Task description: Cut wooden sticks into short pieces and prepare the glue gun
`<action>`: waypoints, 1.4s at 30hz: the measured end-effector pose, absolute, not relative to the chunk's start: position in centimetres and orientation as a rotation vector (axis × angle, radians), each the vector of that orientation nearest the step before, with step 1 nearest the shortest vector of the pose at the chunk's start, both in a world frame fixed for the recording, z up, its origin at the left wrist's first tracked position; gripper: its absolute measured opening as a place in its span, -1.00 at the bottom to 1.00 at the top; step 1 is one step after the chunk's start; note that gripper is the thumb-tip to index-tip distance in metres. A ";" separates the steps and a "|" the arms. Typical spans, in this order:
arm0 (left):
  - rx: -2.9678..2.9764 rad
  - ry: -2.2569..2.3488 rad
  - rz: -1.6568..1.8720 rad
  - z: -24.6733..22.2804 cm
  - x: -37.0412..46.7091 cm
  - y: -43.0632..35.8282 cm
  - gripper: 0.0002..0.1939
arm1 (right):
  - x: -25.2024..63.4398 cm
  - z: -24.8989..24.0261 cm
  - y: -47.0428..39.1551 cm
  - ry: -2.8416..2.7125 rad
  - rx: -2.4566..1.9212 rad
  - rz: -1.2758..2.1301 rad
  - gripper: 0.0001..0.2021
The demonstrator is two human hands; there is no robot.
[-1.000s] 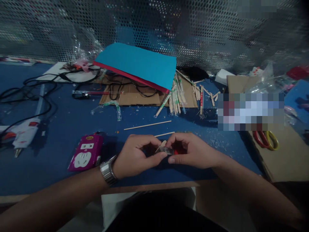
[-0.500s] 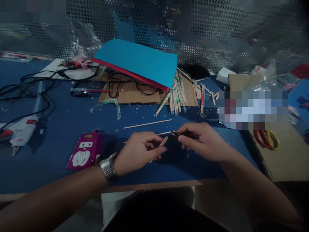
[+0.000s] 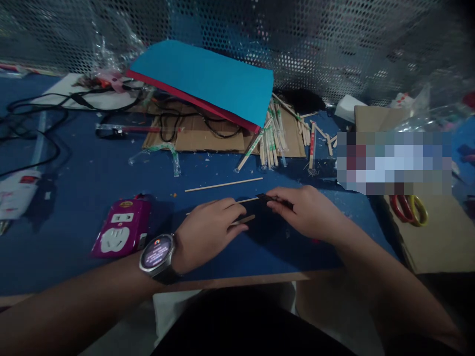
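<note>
My left hand, with a watch on the wrist, is closed on a flat wooden stick whose rounded end sticks out past the fingers. My right hand pinches a small dark tool; its tip is near the end of a thin stick lying on the blue table. The left fingers partly cover that thin stick. Another thin wooden stick lies just beyond both hands.
A purple power socket and a glue gun stand left. Behind are blue sheet, cardboard and wrapped sticks. Scissors lie right on cardboard; a black cable is at the back left.
My left hand has turned palm down, showing the watch face, and the flat stick now lies more level. The dark tool in my right hand has shifted slightly left. The view has shifted a little.
</note>
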State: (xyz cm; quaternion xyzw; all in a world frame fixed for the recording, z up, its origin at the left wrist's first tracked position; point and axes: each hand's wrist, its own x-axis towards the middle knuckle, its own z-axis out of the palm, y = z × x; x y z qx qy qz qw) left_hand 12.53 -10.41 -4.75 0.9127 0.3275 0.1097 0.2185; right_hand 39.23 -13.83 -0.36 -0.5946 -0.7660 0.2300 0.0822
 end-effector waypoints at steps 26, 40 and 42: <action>2.661 0.759 0.265 -4.7 13.1 -10.7 -0.83 | 36.8 -0.4 -17.1 -2.488 -1.755 0.654 -0.61; 2.640 0.754 0.277 -4.7 13.2 -10.8 -0.75 | 35.9 -0.2 -17.3 -2.638 -1.745 0.490 -0.67; 2.638 0.769 0.276 -4.7 13.2 -10.8 -0.75 | 35.9 -0.2 -17.4 -2.648 -1.718 0.467 -0.66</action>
